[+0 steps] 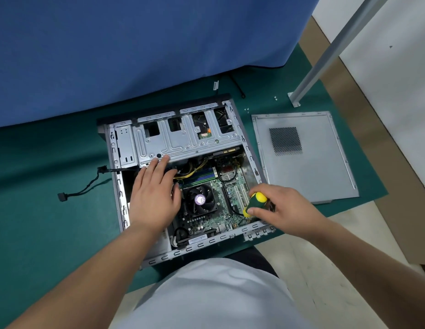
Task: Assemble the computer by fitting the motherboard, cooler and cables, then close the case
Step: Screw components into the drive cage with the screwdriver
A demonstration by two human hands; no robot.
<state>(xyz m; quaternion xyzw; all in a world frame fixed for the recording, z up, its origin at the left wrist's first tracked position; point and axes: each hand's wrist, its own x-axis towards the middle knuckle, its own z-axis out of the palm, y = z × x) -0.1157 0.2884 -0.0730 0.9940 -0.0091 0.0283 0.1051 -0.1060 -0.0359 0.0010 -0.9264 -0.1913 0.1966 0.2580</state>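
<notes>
Two hands (pixel 156 193), one screwdriver (pixel 255 203), perhaps four loose screws (pixel 246 109).

Open grey computer case (pixel 250 148) lies on its side, interior up. Green motherboard (pixel 232 186) seated flat inside, right half. Black cooler fan (pixel 199 201) with purple hub label sits on it. Yellow-black cables (pixel 194 168) bundled above fan. Grey side panel (pixel 320 167) with mesh vent lies flat just right of case, off.

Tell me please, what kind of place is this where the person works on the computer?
Probably a repair or training workbench. A green mat covers the table under the open computer case, the removed side panel lies beside it with loose screws, and the right hand grips a screwdriver.
</notes>
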